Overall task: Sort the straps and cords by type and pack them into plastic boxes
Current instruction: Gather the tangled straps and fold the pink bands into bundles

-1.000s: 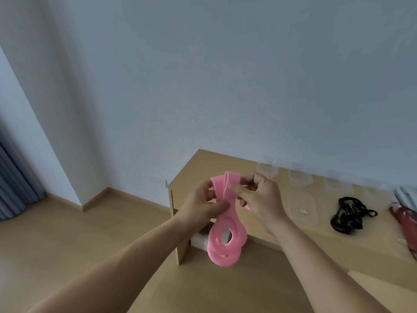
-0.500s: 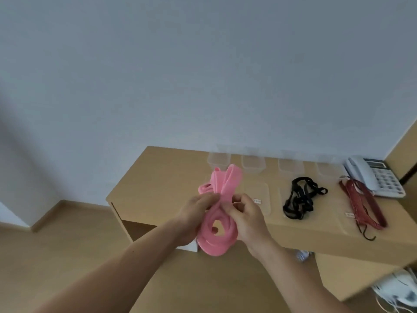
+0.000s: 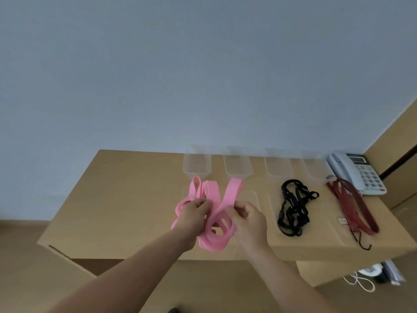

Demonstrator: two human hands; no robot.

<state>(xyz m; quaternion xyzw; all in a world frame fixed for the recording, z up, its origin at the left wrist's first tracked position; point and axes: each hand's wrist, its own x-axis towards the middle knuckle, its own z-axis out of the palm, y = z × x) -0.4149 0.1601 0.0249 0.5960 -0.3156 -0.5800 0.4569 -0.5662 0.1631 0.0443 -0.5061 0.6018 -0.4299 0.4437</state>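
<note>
Since a second ago you've carried the pink strap [image 3: 232, 193] in over the table [image 3: 126, 195], and its loops have loosened. Your left hand [image 3: 194, 213] and right hand [image 3: 248, 220] both pinch it, fingers curled round the bundle, held just above the tabletop in front of the clear boxes [image 3: 197, 166]. All four boxes look empty, though they're faint. Nothing seems packed yet: the black strap [image 3: 292, 203] and red cords [image 3: 352, 204] lie loose to your right.
</note>
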